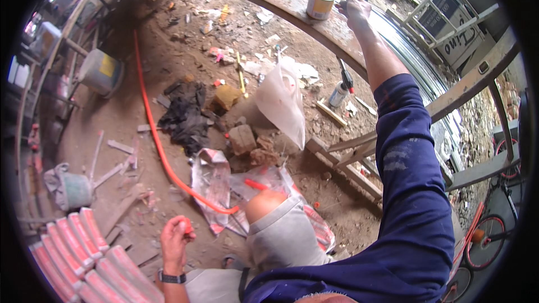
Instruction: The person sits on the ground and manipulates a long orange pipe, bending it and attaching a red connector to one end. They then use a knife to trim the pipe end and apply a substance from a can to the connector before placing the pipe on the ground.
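Note:
My right arm, in a dark blue sleeve, reaches to the wooden plank (275,3) at the top. There my right hand (357,12) is closed beside an open tin can (320,4) with dark contents. A dark bit shows at its fingertips, too small to name. Low in the view, my left hand (174,241), with a black wristwatch, pinches a small orange-red piece (186,225). A long orange pipe (147,109) curves over the dirt floor, ending by my bent knee.
Red-and-white packs (84,241) are stacked at lower left, near a small bucket (76,189). A larger bucket (102,73) stands at far left. Black cloth (185,115), a whitish sack (283,98) and a red-handled torch canister (340,93) lie around. A ladder-like frame (477,87) is at right.

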Available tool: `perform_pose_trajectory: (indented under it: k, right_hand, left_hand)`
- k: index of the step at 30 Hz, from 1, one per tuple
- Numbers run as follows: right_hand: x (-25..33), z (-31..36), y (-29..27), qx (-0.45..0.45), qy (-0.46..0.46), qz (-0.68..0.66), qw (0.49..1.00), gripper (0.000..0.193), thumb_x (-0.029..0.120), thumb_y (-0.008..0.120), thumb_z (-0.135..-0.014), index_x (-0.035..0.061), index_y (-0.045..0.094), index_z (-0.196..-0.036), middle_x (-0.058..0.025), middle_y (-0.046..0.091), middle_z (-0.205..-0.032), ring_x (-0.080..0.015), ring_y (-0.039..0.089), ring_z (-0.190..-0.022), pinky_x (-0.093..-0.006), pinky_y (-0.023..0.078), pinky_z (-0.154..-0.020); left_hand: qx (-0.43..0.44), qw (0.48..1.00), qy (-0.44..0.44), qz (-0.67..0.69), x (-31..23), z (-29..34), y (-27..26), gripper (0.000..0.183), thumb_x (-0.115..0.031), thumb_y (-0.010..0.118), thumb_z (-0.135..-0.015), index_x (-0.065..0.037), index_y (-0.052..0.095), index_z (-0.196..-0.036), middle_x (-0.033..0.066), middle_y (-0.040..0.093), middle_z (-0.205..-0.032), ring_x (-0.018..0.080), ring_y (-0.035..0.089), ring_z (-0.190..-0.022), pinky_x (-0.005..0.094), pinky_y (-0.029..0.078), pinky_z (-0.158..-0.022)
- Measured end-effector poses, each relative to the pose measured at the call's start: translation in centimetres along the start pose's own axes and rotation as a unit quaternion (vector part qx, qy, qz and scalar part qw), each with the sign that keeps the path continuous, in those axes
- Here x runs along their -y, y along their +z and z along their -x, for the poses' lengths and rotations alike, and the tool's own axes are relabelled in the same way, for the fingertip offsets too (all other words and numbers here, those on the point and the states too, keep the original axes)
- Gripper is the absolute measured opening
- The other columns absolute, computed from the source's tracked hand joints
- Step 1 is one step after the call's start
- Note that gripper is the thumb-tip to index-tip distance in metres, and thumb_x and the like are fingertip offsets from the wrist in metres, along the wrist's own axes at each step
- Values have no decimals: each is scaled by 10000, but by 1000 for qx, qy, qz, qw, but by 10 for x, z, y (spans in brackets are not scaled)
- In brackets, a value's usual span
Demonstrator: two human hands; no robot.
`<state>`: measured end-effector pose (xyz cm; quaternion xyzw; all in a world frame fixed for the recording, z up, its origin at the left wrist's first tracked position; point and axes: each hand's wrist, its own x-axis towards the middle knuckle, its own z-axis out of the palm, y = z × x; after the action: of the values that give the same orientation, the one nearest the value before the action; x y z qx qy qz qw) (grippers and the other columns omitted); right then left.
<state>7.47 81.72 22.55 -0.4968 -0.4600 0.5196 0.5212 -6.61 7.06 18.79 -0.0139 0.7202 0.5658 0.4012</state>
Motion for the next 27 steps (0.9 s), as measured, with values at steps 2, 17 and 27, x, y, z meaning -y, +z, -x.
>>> perform_pose_trajectory:
  k: [2,17,27]
  right_hand:
    - [-1,-4,1,8,-31,16,999,172,76,584,-976,-81,594,-1047,-196,718,-847,-253,734,-703,-303,611,-561]
    - [23,10,-17,20,-19,-167,986,155,34,541,-974,-70,529,-1089,-229,690,-927,-329,730,-772,-349,632,-619]
    - [45,247,32,317,38,-268,909,107,86,526,-1012,-9,518,-1061,-124,627,-882,-233,679,-770,-297,574,-659]
  left_hand:
    - [1,1000,9,5,1,-4,-3,295,-198,634,-979,-46,564,-1222,59,661,-871,150,646,-696,282,542,-633]
    - [49,993,68,82,-25,-47,33,271,-222,629,-989,-45,601,-1193,24,654,-904,117,613,-745,265,513,-663]
    - [157,959,168,164,-85,-61,88,299,-145,649,-966,-58,590,-1246,46,667,-1036,132,638,-866,284,512,-800]
